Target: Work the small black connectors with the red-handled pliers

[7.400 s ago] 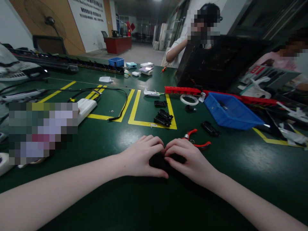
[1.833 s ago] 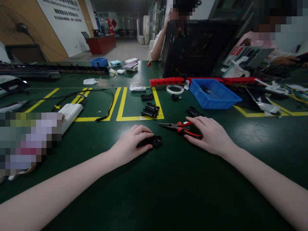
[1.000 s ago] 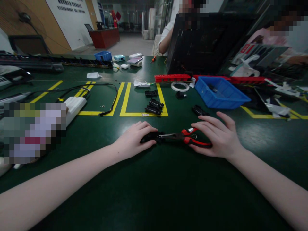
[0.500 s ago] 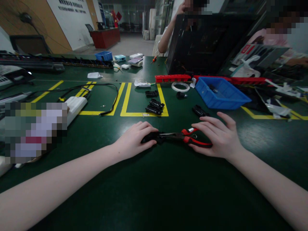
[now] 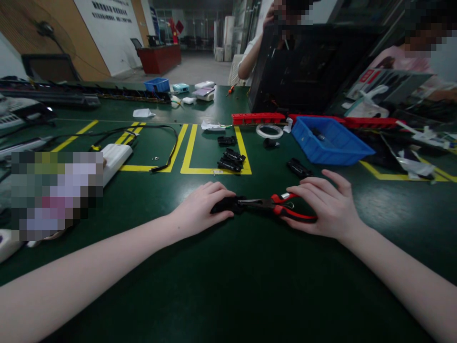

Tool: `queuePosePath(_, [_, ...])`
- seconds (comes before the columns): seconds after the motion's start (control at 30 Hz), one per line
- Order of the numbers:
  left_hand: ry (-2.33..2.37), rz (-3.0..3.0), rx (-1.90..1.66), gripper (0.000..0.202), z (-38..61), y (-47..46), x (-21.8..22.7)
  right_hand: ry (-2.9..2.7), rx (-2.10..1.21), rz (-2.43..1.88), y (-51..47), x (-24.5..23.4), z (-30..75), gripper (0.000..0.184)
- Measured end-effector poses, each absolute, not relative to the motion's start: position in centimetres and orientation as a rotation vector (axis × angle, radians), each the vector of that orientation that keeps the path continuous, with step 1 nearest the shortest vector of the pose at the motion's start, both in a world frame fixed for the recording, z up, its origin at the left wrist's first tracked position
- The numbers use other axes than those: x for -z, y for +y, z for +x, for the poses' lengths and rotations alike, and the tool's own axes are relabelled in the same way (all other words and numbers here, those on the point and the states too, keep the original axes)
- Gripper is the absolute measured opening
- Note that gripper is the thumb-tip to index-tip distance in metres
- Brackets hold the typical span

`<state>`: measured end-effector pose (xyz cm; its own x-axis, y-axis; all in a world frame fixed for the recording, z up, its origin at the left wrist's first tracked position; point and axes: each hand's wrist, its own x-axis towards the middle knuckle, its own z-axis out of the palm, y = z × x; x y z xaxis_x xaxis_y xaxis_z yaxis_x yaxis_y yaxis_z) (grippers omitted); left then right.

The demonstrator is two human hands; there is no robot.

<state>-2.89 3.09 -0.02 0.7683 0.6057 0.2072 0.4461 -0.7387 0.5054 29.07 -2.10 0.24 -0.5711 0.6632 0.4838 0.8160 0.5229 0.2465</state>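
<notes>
Head view: the left hand grips a black part on the table; the right hand holds red-handled pliers, tips at its end. Work looks underway; whether nearby black pieces are finished is unclear.

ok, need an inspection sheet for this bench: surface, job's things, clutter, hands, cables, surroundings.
Surface: green tabletop, yellow tape outlines.
Job's things: red-handled pliers, tips at the black part.
Clutter: large blue bin, white ring, similar black parts.
Hands: left hand grips the black part; right hand holds the pliers' handles.
Cables: black cable curves over the tape.
Surroundings: one person and another across the table; red desk beyond.
</notes>
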Motion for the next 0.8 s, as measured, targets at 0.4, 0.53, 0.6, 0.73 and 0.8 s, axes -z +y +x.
queuePosePath(0.4, [0.796, 2.472, -0.545, 0.033, -3.0, 2.8, 0.3, -2.43, 0.669, -1.189, -3.5, -1.0, 27.7, 0.045])
queuePosePath(0.53, [0.818, 2.436, -0.562, 0.031, -3.0, 2.7, 0.3, -2.404, 0.613, -1.29, -4.5, -1.3, 26.5, 0.047])
queuePosePath(0.6, [0.836, 2.426, -0.56, 0.03, -2.9, 2.6, 0.2, -2.399, 0.553, -1.33, -4.7, -1.4, 26.2, 0.048])
queuePosePath(0.73, [0.848, 2.42, -0.549, 0.029, -2.8, 2.5, 0.1, -2.394, 0.451, -1.358, -4.6, -1.2, 26.1, 0.05])
queuePosePath(0.8, [0.844, 2.422, -0.55, 0.031, -2.8, 2.5, 0.1, -2.391, 0.428, -1.356, -4.5, -1.1, 26.2, 0.05])
